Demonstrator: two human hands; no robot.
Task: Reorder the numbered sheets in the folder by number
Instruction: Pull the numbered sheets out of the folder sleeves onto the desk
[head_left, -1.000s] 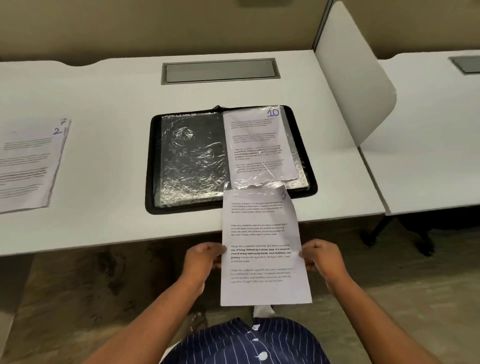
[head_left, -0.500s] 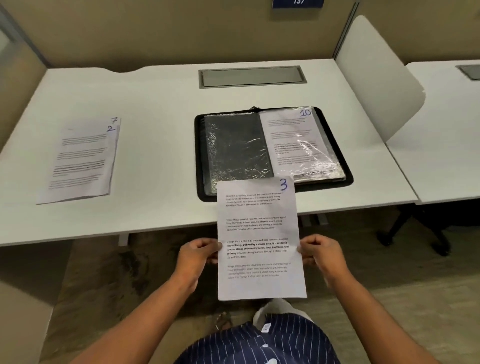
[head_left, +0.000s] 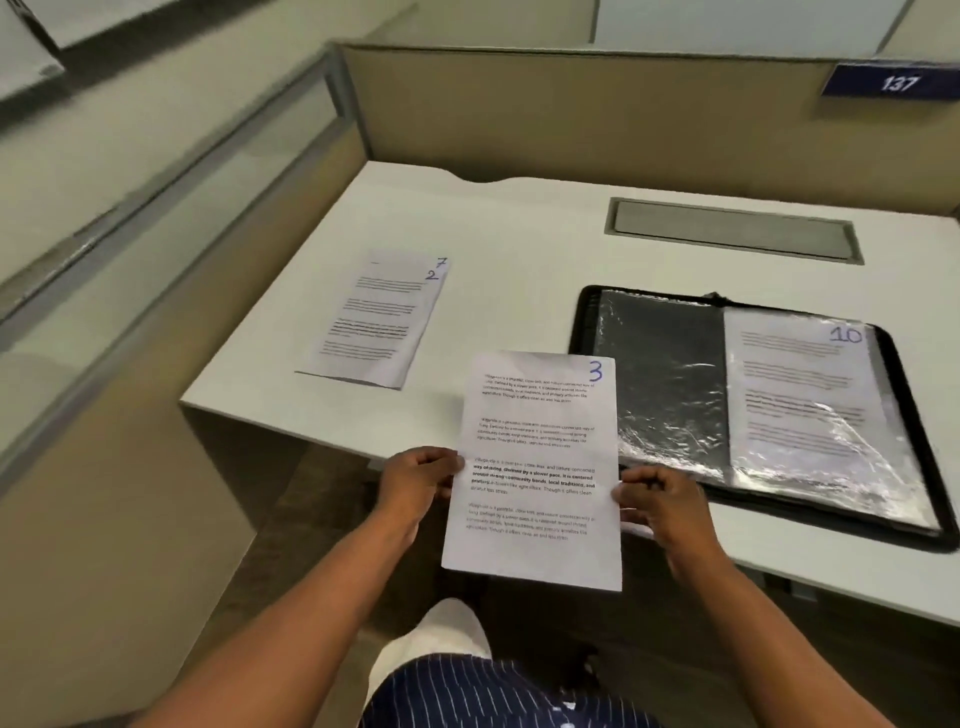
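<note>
Sheet 3 (head_left: 540, 447) has been carried leftward, toward the folder's (head_left: 665, 364) left edge; its sides are pinched by the left hand (head_left: 415, 488) and right hand (head_left: 660, 501). Sheet 10 (head_left: 800, 395) is kept inside.

The left forearm (head_left: 291, 618) and right forearm (head_left: 753, 618) rise bare from the bottom of the view and draw together at the sheet marked 3 (head_left: 537, 441). The left hand (head_left: 415, 488) grips the sheet's left edge a little below its middle, fingers curled round the margin. The right hand (head_left: 662, 501) pinches the right edge at nearly the same height, with its knuckles bent and fingertips tucked behind the paper. Both wrists are straight.
</note>
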